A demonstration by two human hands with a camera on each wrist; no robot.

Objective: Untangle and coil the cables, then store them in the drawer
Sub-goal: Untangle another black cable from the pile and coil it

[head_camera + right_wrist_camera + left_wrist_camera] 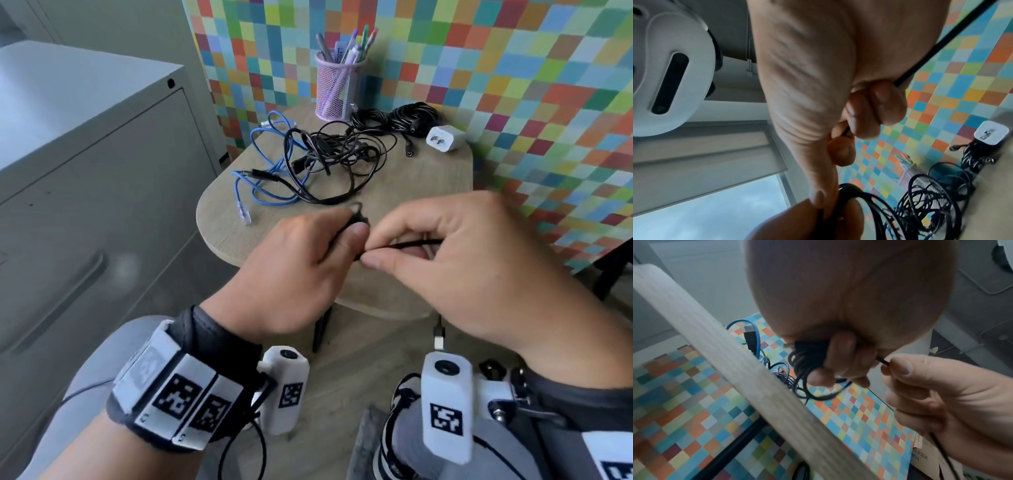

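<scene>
Head view: both hands meet above the near edge of the tabletop point(428, 192). The left hand point(294, 270) has its grip closed around a small coil point(807, 368) of black cable, the loops bunched between thumb and fingers and hanging below them in the left wrist view. The right hand point(459, 260) pinches the same cable's straight run point(411, 244) between thumb and forefinger, just beside the left thumb; in the right wrist view that run passes under the curled fingers point(879, 104) and away past the palm. A plug point(439, 337) hangs below the right hand, off the tabletop edge. Farther back on the tabletop lies a tangle point(335, 161) of black cables mixed with a blue cable point(263, 192), whose clear connector rests near the left edge. Behind the tangle stand a purple mesh pen cup point(337, 85), a bundled black cable point(407, 118) and a white charger point(445, 137). A grey cabinet point(85, 171) with closed drawers stands to the left.
</scene>
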